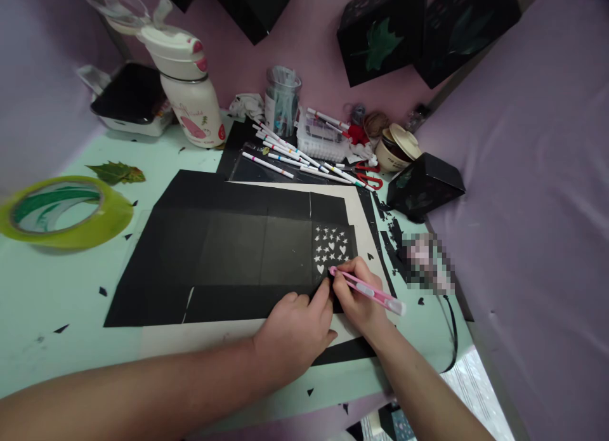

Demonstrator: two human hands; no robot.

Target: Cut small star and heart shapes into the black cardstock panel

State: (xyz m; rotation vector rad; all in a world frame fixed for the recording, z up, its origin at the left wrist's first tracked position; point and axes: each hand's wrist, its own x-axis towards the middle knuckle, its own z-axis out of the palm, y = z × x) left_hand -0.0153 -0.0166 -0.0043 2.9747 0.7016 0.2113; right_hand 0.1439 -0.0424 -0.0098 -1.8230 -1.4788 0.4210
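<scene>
My right hand (359,295) is closed around a pink craft knife (368,289), with its tip down on a sheet of black card (233,244). The card's right end has cut-out stars and hearts (332,245) in rows, and white shows through them. My left hand (299,327) rests on the card's lower edge with no tool in it. Its index finger reaches out beside the knife tip and the thumb sits apart from it. Under the card lies a pale sheet (214,336), partly covered. My fingers hide the exact spot under the blade.
A roll of yellow-green tape (111,216) and a leaf (117,172) lie left. Behind stand a white bottle (190,92), a jar (281,101), several markers (269,165) and red-handled scissors (368,177). A black box (425,186) stands right; leaf-patterned boxes (383,38) hang above.
</scene>
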